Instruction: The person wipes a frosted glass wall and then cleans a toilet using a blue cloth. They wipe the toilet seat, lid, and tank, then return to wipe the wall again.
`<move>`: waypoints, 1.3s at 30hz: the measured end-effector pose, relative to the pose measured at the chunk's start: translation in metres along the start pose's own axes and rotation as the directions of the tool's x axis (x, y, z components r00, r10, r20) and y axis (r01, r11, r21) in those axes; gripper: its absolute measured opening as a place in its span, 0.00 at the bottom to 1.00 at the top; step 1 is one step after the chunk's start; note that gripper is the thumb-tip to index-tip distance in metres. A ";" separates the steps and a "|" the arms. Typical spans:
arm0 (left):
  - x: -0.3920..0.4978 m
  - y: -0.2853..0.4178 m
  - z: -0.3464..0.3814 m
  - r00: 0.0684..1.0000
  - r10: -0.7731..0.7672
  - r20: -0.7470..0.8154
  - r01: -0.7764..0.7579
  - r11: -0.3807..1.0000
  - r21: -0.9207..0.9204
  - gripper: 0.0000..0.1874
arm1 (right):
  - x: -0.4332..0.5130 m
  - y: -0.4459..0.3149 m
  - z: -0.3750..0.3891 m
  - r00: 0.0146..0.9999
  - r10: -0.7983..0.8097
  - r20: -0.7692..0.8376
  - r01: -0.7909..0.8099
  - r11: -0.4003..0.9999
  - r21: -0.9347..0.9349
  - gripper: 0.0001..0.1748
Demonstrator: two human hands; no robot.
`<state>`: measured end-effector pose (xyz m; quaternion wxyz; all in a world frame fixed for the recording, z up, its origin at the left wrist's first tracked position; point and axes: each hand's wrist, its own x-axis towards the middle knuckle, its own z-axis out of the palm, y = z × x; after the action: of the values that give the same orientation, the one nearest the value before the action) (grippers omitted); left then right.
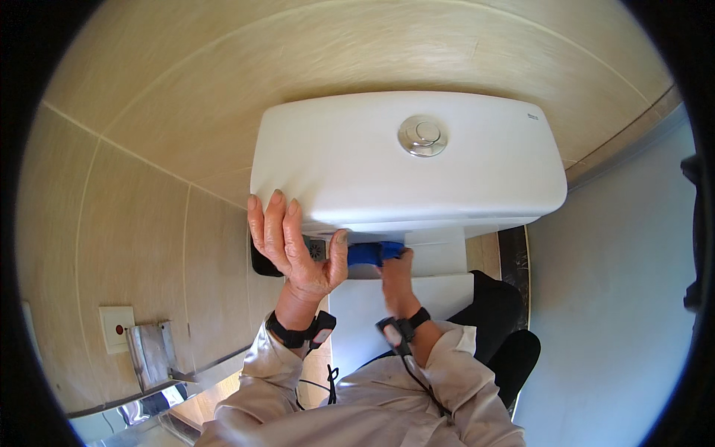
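Observation:
Before me stands a white ceramic toilet cistern (346, 151) with a round chrome flush button (423, 136) on its lid. My left hand (296, 257) lies against the cistern's front left corner, fingers spread over the lid's edge and thumb apart. Lower down, my right hand (397, 279) holds a blue cloth (366, 253) below the lid's front edge. The cloth is bunched and appears to be against the white surface there; its far side is partly hidden. Beneath my forearms is the flat white toilet lid (357, 329), lowered.
A tiled wall (145, 223) runs along the left, with a metal holder (151, 355) and a wall plate with a red button (114, 329). A pale partition (603, 290) closes the right side. Behind my left hand are a black container (265, 262) and a floor drain (317, 249).

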<state>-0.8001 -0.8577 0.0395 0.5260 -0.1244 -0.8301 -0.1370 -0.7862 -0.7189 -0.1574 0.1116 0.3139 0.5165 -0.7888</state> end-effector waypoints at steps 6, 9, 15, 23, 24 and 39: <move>-0.006 0.002 0.014 0.999 0.005 -0.043 -0.004 1.000 0.011 0.36 | -0.001 -0.001 0.019 0.998 0.041 -0.041 -0.036 0.993 0.108 0.18; -0.004 0.001 0.018 0.998 0.023 -0.059 -0.022 1.000 0.015 0.36 | 0.002 -0.009 0.013 0.997 0.035 -0.074 -0.021 0.983 0.183 0.18; -0.007 0.003 0.020 0.996 -0.015 -0.083 0.014 1.000 -0.009 0.36 | -0.022 -0.004 0.006 0.950 -0.304 -0.066 0.303 0.952 -0.034 0.16; -0.005 -0.003 0.013 0.999 0.029 -0.035 -0.031 0.999 -0.038 0.36 | -0.055 -0.049 0.020 0.895 -0.420 -0.149 0.405 0.907 -0.119 0.19; -0.005 -0.002 0.015 0.999 0.023 -0.040 -0.025 0.998 -0.055 0.36 | -0.065 -0.051 0.019 0.823 -0.561 -0.088 0.550 0.827 -0.120 0.21; -0.005 -0.001 0.009 0.999 -0.003 -0.033 -0.001 0.996 -0.093 0.35 | -0.068 -0.085 0.005 -0.067 -0.884 0.462 0.835 -0.303 -0.459 0.25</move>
<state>-0.8055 -0.8554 0.0315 0.5332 -0.1459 -0.8141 -0.1777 -0.7783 -0.6959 -0.0511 -0.4196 -0.2024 0.8097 -0.3568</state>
